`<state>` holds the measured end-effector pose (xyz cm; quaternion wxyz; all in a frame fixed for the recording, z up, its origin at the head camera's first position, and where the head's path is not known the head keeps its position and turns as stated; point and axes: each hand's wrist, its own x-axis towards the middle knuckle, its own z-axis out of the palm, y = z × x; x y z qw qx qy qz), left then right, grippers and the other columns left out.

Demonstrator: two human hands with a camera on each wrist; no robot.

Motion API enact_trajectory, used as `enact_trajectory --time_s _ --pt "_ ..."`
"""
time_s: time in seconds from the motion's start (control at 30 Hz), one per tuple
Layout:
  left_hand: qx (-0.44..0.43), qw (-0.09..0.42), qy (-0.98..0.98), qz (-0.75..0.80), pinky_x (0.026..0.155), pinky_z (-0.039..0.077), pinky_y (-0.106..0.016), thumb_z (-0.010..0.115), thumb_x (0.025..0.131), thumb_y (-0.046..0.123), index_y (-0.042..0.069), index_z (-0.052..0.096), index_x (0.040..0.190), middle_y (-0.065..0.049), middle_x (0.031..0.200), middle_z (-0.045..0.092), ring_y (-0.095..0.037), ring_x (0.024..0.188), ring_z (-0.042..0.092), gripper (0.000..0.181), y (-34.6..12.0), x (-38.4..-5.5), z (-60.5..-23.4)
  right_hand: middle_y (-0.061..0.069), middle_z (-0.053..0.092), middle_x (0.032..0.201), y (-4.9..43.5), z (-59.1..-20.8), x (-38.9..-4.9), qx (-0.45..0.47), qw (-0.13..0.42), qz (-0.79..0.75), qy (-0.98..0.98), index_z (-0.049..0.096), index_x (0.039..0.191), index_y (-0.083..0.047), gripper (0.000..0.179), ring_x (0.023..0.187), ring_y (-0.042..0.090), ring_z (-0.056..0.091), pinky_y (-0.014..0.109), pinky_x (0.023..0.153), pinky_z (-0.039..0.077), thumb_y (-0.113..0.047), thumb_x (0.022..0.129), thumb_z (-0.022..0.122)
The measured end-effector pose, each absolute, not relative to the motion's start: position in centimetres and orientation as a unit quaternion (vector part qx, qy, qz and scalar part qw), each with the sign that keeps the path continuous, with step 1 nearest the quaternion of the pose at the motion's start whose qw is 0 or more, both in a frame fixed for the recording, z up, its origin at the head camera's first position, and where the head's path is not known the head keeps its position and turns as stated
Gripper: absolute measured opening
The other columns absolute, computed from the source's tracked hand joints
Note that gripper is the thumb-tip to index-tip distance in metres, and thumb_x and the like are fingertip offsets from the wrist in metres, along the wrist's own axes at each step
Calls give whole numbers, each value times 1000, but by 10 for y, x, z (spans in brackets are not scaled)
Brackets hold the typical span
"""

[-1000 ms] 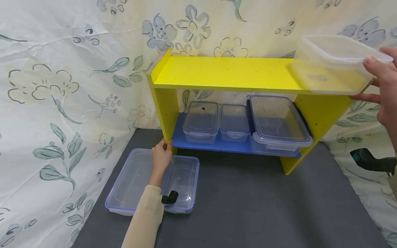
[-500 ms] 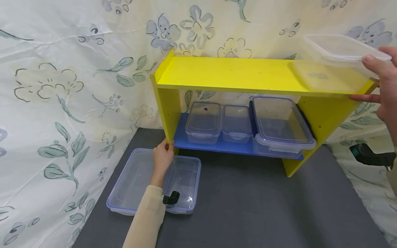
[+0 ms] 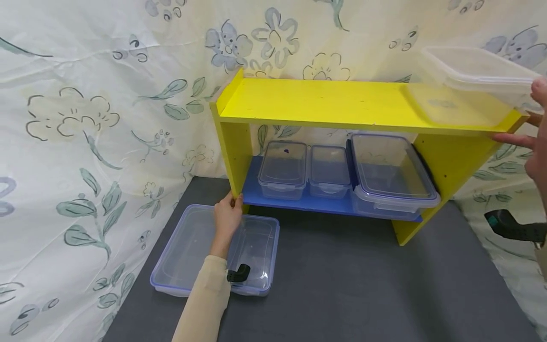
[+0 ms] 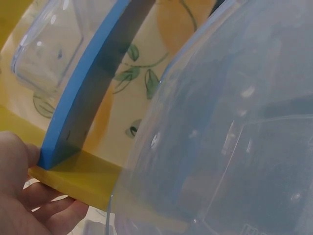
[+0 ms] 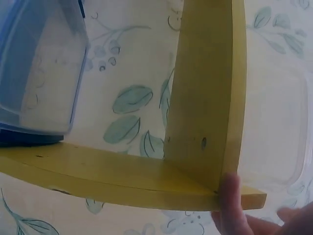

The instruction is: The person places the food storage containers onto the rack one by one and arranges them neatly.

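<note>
My left hand (image 3: pixel 227 217) pinches the lower front edge of the yellow shelf unit's left panel (image 3: pixel 231 156), beside the end of the blue shelf board (image 4: pixel 80 78). At the top right corner, my right hand (image 3: pixel 539 137) has one extended finger (image 5: pixel 230 196) against the front edge of the yellow top board (image 3: pixel 320 99). Its other fingers are at the outer side of the right panel (image 5: pixel 210 88), and the thumb is beside a clear plastic food container (image 3: pixel 478 66). That container stands on the top board's right end. The right hand is partly cut off in the head view.
On the blue board stand a lidded container (image 3: pixel 283 164), a smaller one (image 3: pixel 330 166) and a large one (image 3: pixel 393 166). Two more clear containers, a large one (image 3: pixel 183 247) and a narrower one (image 3: pixel 258 249), lie on the dark table (image 3: pixel 342 285). Flowered cloth (image 3: pixel 107 166) hangs behind.
The container on top has gone slightly back from the front edge. My right thumb has moved off its rim to the right. The left hand keeps its hold on the panel.
</note>
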<state>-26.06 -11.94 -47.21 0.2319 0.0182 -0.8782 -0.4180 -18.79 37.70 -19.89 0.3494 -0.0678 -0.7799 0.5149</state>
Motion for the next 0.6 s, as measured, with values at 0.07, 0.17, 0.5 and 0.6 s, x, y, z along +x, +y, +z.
enact_trajectory --time_s 0.07,0.17,0.5,0.6 --pt "20 232 -878 -418 48 33 -30 59 96 27 10 63 84 -7 59 54 -21 50 46 21 -119 -261 -472 -9 50 130 376 -206 -183 -73 375 503 -775 49 139 -24 39 107 3 51 6 52 45 -31 101 50" --pt "22 233 -878 -418 49 33 -31 59 96 27 10 63 84 -8 59 54 -23 51 46 21 -118 -261 -471 -9 51 133 373 -216 -174 -102 389 492 -772 46 140 -24 38 111 1 52 3 56 43 -32 102 47" --pt "27 229 -881 -413 50 32 -32 59 97 28 11 60 80 -6 57 51 -21 51 45 24 -117 -260 -469 0 33 156 369 -258 -137 -115 390 474 -782 32 151 -18 47 128 6 46 -1 67 40 -19 104 41" --pt "28 226 -884 -409 50 33 -31 58 97 29 11 60 79 -6 58 51 -21 50 45 25 -116 -260 -470 1 36 154 370 -270 -128 -103 389 472 -785 33 150 -17 47 120 3 48 0 68 40 -17 104 40"
